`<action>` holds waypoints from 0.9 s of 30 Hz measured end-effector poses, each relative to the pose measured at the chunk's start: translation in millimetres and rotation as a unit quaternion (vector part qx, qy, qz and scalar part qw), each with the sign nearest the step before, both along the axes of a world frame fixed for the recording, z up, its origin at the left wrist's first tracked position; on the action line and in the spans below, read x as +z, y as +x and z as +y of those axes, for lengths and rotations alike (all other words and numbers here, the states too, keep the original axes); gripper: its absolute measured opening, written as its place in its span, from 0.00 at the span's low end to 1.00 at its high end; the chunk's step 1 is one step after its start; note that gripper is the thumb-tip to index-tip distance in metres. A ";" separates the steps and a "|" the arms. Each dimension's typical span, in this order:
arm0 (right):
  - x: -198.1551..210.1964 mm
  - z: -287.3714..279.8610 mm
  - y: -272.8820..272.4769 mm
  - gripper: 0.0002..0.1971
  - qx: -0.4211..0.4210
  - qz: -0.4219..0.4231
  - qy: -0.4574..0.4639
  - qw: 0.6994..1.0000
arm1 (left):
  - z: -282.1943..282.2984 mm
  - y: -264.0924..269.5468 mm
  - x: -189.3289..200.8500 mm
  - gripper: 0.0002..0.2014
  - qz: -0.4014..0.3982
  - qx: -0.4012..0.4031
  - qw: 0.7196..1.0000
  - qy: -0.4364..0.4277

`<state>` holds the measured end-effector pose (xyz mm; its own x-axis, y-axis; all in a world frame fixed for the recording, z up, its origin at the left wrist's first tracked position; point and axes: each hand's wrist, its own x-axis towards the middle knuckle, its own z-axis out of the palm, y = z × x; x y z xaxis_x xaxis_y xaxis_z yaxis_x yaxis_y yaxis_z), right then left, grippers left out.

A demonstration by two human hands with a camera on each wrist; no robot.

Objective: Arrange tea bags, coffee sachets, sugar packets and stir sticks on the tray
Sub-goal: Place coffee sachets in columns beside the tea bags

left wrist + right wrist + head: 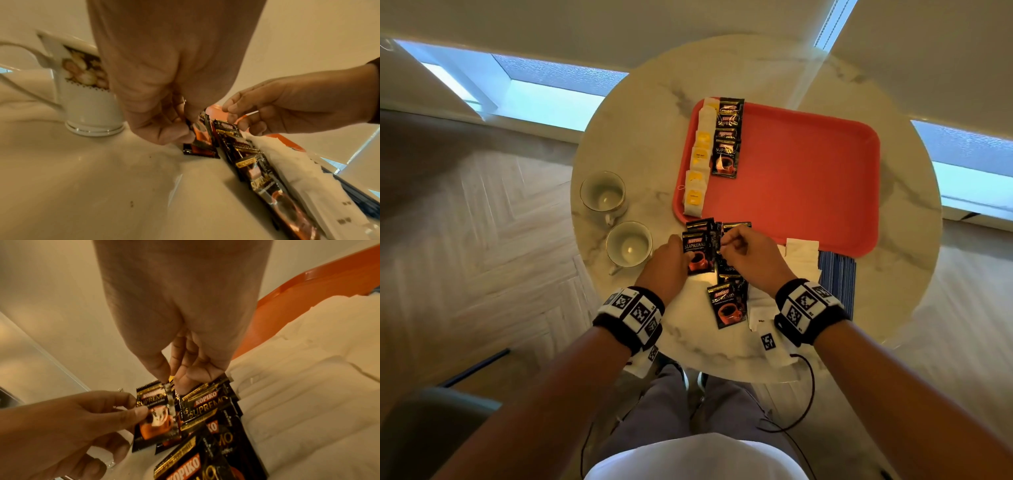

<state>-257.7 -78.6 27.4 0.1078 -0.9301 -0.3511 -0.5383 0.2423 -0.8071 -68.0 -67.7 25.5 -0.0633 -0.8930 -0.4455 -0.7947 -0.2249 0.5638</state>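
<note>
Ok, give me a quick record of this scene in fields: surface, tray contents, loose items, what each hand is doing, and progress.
surface: round marble table
tray: red tray, mostly bare
on tray: tea bags in a column along its left edge, coffee sachets in a column beside them
loose sachets: pile on the table near the tray's front edge
left hand: pinches one sachet
right hand: fingers curled on another sachet in the pile
cups: two empty cups left of the tray
progress: coffee column unfinished
</note>
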 end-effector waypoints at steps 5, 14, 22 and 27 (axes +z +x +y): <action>6.4 -5.4 9.1 0.13 0.028 -0.005 -0.010 1.000 | -1.3 1.8 16.9 0.04 0.073 0.001 0.996 -0.054; 8.8 -16.7 0.0 0.06 -0.011 -0.002 -0.002 1.000 | -8.4 -12.0 -1.3 0.26 -0.075 0.025 0.995 0.056; 7.2 -22.1 -9.1 0.07 -0.025 -0.031 0.008 0.999 | -8.9 -8.6 -2.7 0.12 -0.014 0.003 0.998 0.056; 14.2 -41.2 -15.5 0.08 -0.046 -0.051 -0.011 0.998 | -5.6 -7.0 20.0 0.09 0.041 0.018 0.999 -0.010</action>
